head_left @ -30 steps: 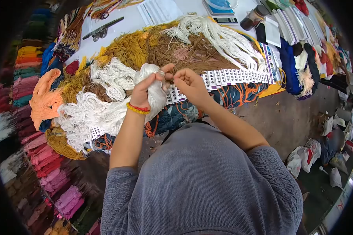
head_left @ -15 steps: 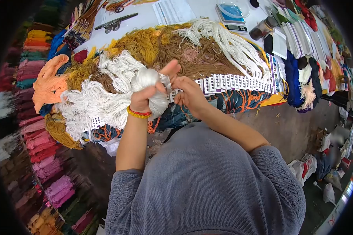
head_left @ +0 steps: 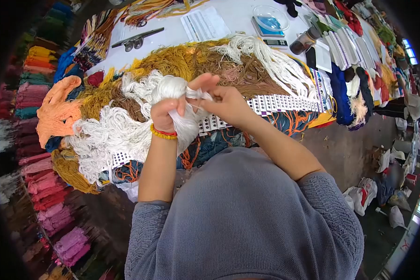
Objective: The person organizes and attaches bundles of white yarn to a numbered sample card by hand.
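A glossy white thread skein [head_left: 171, 88] is looped around my left hand [head_left: 172, 105], whose fingers are wrapped round it, a red and yellow bracelet at the wrist. Just to the right, my right hand [head_left: 226, 105] pinches a white strand of the skein near my left fingertips. Below and behind both hands lie loose white yarn [head_left: 112, 128], brown yarn [head_left: 252, 74] and mustard yarn [head_left: 163, 58]. A row of white cards with dark dots [head_left: 284, 103] runs along the near edge of the pile.
On the table [head_left: 172, 28] are a printed sheet [head_left: 204, 24], a black metal clip [head_left: 137, 39], a scale with a clear bowl [head_left: 270, 21] and a dark jar [head_left: 305, 40]. Peach yarn [head_left: 58, 112] hangs at the left; blue skeins [head_left: 340, 93] hang at the right.
My right hand has moved slightly right, and a white strand now shows stretched between both hands. The view has shifted a little.
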